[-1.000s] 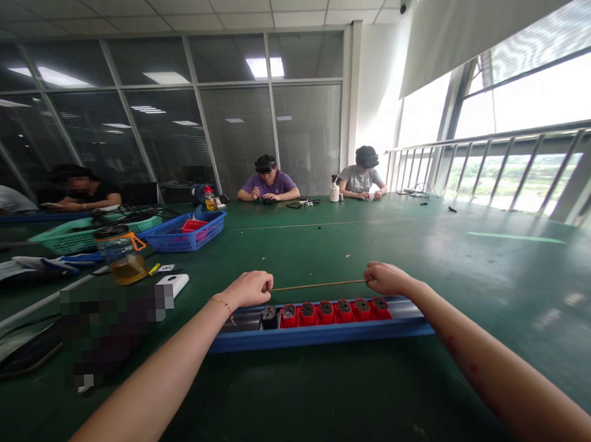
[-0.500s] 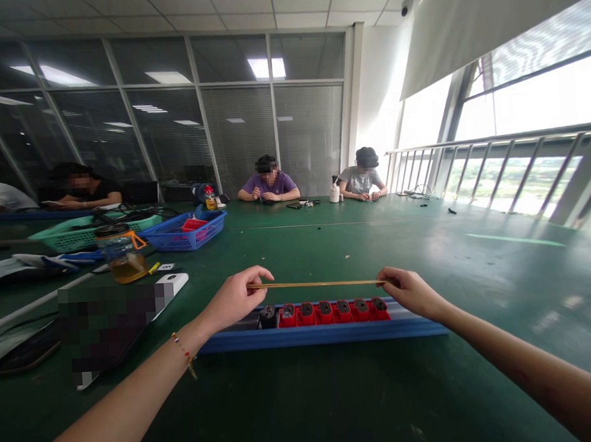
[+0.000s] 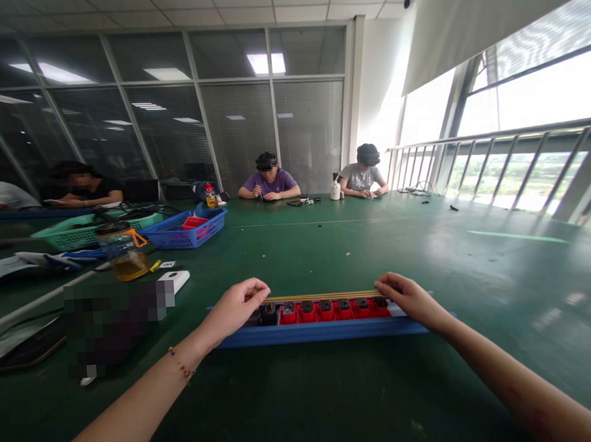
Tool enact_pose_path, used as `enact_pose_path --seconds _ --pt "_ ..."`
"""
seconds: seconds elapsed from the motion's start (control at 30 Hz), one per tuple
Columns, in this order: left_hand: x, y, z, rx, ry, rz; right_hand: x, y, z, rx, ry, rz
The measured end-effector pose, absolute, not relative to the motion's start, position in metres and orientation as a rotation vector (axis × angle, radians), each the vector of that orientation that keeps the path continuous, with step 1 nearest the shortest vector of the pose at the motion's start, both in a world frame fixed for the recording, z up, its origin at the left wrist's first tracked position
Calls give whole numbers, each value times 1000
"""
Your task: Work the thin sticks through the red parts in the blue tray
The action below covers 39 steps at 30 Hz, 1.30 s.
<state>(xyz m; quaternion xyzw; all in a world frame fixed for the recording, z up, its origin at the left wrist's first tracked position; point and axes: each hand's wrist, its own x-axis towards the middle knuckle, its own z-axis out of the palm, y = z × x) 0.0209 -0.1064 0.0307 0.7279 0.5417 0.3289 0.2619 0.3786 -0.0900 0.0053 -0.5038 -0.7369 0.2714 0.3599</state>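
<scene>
A thin tan stick or strip (image 3: 325, 296) stretches level between my two hands, along the far edge of a long blue tray (image 3: 327, 331). My left hand (image 3: 243, 303) pinches its left end above the tray's left part. At the right end, the fingers of my right hand (image 3: 405, 294) are closed on it. Inside the tray stands a row of several red blocks with dark tops (image 3: 326, 310), with one black block (image 3: 268, 314) at the row's left end. Whether the strip is one piece or more, I cannot tell.
Left on the green table (image 3: 336, 392): a jar of amber liquid (image 3: 127, 254), a blue basket (image 3: 189, 233), a green basket (image 3: 70, 233), a blurred-out dark object (image 3: 122, 331) and a phone (image 3: 30, 344). Several people sit across the table. A railing (image 3: 495, 142) runs at right.
Both hands have lowered the tan strip towards me, from above and beyond the tray down to its far edge. The left hand's fingers have drawn closer together.
</scene>
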Motion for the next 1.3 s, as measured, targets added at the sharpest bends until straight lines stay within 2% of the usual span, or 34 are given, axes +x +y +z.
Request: enact_pose_path --seconds 0.27,0.77,1.3 --pt "16 -109 30 1930 1451 788 378 -87 -5 -1368 -1951 579" --pt "9 -103 27 1759 1340 812 379 -99 9 -1250 -1862 883" --pt "13 -108 29 1898 1460 776 378 -97 4 -1342 -1905 762"
